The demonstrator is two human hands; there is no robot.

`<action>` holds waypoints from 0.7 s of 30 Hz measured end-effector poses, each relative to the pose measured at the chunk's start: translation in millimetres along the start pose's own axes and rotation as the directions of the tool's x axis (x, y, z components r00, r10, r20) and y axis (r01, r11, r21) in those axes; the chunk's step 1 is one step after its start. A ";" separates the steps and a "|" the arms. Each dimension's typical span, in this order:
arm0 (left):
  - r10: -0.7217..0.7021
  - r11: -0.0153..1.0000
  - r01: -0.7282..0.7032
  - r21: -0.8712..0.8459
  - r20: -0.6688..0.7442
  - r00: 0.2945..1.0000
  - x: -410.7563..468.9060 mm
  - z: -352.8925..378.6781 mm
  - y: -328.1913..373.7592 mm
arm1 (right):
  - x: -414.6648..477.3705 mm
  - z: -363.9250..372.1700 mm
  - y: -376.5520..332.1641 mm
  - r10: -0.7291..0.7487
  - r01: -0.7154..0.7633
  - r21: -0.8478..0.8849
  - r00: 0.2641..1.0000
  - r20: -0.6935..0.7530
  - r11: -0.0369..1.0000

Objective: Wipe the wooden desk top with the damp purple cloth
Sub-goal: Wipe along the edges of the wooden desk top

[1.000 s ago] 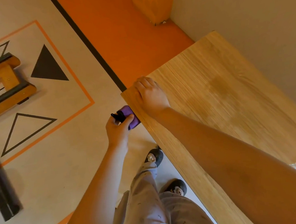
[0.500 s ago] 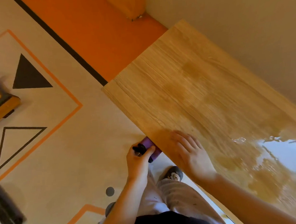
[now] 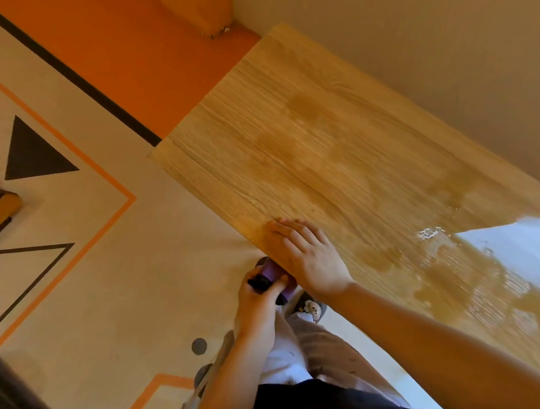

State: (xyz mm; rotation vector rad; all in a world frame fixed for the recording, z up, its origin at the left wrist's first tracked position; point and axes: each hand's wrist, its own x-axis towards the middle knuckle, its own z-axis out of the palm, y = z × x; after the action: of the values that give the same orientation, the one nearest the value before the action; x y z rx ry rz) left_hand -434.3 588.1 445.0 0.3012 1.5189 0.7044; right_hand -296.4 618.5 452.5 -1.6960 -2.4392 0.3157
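Along the near edge of the wooden desk top (image 3: 322,143) we lay our right hand (image 3: 311,262) flat, palm down. Its fingers (image 3: 291,234) are straight and close together, pointing to the far left and touching the wood just inside the edge. Just beside it, off the desk and a little lower than the edge, our left hand (image 3: 258,304) curls round the purple cloth (image 3: 272,273) with the thumb across it. The cloth is bunched in the fist and does not touch the top of the desk; whether it brushes the desk's side we cannot tell. A small black part (image 3: 258,281) shows at the cloth's left end, and we cannot tell what it is. Darker damp patches (image 3: 303,106) mark the middle and far part of the wood, and to the right a wet sheen (image 3: 505,251) glares pale. Under our arms we see light trousers (image 3: 332,343) and a grey shoe (image 3: 311,308) with a white figure on it, on the cream floor (image 3: 158,276). To the left the floor carries orange lines, a filled black triangle (image 3: 32,154) and an outlined triangle (image 3: 21,276), with an orange band (image 3: 130,54) farther off. A plain wall (image 3: 427,49) runs along the desk's far side.
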 end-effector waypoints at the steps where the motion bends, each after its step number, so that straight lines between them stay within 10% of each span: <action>1: -0.010 1.000 0.010 0.020 0.013 1.000 -4.4 1.5 -4.6 | 0.0 0.5 0.5 0.005 -0.005 0.006 1.000 -0.001 1.000; 9: 0.070 0.986 -0.073 -0.149 -0.019 0.997 31.6 -19.7 52.1 | 1.0 -0.3 0.5 0.010 -0.009 0.024 0.998 -0.056 1.000; 21: -0.126 0.992 0.121 0.044 0.133 0.983 1.6 -7.3 15.1 | 2.8 -12.3 0.2 0.021 -0.015 0.139 0.999 -0.047 0.990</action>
State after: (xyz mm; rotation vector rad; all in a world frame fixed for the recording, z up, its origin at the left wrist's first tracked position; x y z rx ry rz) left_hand -445.0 598.9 452.2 0.2744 1.4091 0.5481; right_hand -294.2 622.2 464.3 -1.6487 -2.3107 0.4303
